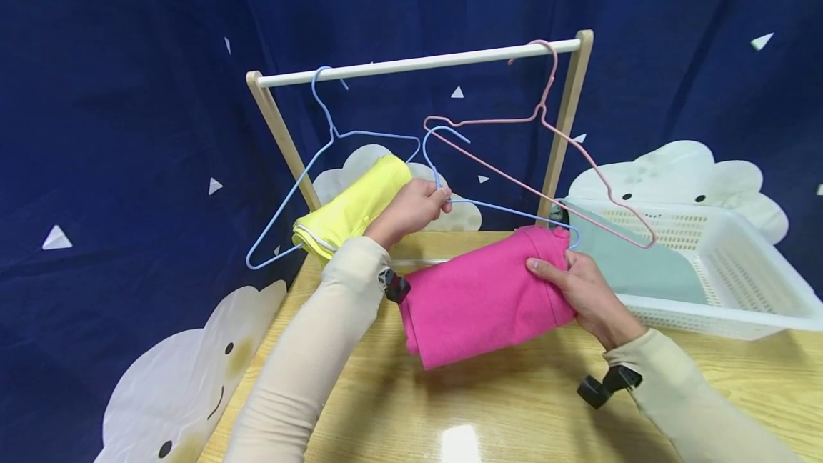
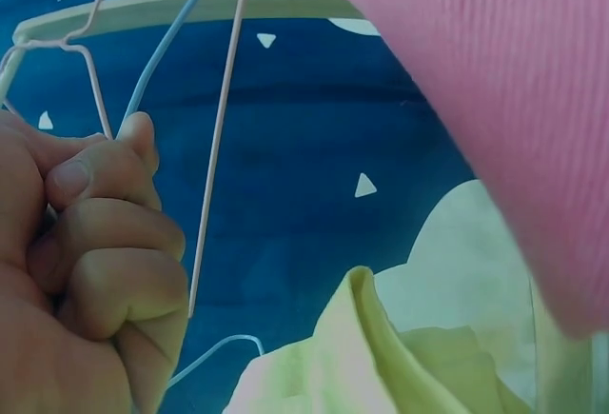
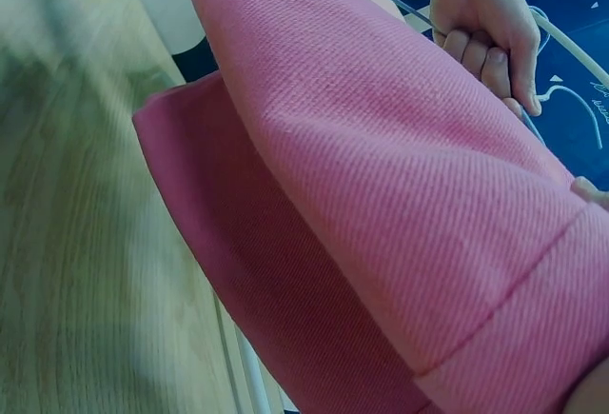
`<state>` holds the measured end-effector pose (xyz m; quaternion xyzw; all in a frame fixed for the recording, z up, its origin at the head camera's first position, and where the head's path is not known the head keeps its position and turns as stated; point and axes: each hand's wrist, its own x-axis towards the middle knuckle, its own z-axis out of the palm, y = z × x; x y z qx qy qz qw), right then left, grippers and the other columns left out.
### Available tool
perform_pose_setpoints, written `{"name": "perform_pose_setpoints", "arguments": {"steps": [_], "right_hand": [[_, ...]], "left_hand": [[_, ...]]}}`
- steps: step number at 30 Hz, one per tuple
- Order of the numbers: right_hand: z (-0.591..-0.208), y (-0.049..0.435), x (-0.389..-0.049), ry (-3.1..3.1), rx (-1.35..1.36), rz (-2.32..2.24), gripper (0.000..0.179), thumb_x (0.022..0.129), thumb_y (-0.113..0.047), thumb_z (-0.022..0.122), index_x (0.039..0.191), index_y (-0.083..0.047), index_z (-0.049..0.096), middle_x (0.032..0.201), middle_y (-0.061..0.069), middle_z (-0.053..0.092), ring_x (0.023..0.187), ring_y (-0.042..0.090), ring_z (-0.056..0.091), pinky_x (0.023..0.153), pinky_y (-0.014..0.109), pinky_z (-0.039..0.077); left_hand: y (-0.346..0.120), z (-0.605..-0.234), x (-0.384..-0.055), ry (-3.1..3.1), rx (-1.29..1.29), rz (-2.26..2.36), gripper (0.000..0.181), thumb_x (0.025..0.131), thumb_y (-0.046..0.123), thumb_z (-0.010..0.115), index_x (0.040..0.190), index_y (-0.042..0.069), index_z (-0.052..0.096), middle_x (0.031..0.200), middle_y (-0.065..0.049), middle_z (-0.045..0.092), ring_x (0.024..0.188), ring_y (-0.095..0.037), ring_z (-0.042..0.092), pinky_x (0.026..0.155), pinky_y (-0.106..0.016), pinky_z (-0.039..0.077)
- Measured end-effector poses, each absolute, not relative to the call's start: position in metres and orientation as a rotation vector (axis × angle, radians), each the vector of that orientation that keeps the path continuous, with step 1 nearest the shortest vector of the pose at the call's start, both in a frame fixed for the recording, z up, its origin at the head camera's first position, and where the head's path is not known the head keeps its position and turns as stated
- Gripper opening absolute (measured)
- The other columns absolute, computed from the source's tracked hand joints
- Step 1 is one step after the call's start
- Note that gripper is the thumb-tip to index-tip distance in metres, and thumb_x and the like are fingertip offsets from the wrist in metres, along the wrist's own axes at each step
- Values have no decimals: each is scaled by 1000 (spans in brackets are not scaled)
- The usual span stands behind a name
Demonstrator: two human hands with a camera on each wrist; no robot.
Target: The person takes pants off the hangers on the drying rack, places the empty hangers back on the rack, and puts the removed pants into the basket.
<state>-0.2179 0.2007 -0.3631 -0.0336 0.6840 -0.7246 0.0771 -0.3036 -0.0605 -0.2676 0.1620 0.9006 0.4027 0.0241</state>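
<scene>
My left hand (image 1: 414, 209) grips a light blue clothes hanger (image 1: 504, 208) at the neck, just below its hook. A folded bright pink ribbed cloth (image 1: 482, 299) hangs at this hanger's lower side, above the table; its exact garment kind is unclear. My right hand (image 1: 588, 295) pinches the cloth's right end, thumb on the front, beside the hanger's right corner. In the left wrist view the fingers of the left hand (image 2: 105, 252) are curled round the blue wire (image 2: 171, 38). The pink cloth (image 3: 381, 176) fills the right wrist view, doubled over, hiding most of the right hand.
Behind stands a rack with a white rail (image 1: 418, 64). From it hang a blue hanger (image 1: 283, 206) carrying a folded yellow cloth (image 1: 360, 202) and a bare pink hanger (image 1: 598, 170). A white basket (image 1: 771, 316) with a grey-green cloth (image 1: 636, 263) stands right on the wooden table (image 1: 514, 406).
</scene>
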Motion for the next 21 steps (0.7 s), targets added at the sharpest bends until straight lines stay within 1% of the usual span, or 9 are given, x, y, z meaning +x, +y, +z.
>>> {"name": "perform_pose_setpoints", "arguments": {"steps": [8, 16, 21], "right_hand": [[-364, 197, -217, 2020, -109, -2198, 6, 97, -18, 63, 92, -21, 65, 73, -7, 74, 68, 10, 74, 62, 30, 60], [-359, 197, -216, 2045, -147, -2175, 4, 97, -19, 63, 93, -20, 63, 75, -7, 74, 69, 10, 74, 63, 30, 60], [-355, 197, -215, 2052, -186, -2179, 5, 97, -18, 63, 92, -19, 64, 75, -7, 74, 69, 10, 74, 63, 30, 60]], "left_hand": [[-63, -269, -304, 2795, 507, 1240, 38, 105, 26, 45, 80, 7, 67, 58, 2, 44, 52, -11, 33, 52, -24, 30], [-63, -268, -304, 2821, 507, 1232, 38, 105, 26, 45, 80, 6, 68, 59, 2, 47, 55, -12, 36, 56, -24, 32], [-63, -269, -305, 2832, 491, 1240, 39, 105, 26, 45, 80, 6, 68, 61, 2, 48, 57, -12, 37, 56, -24, 32]]}}
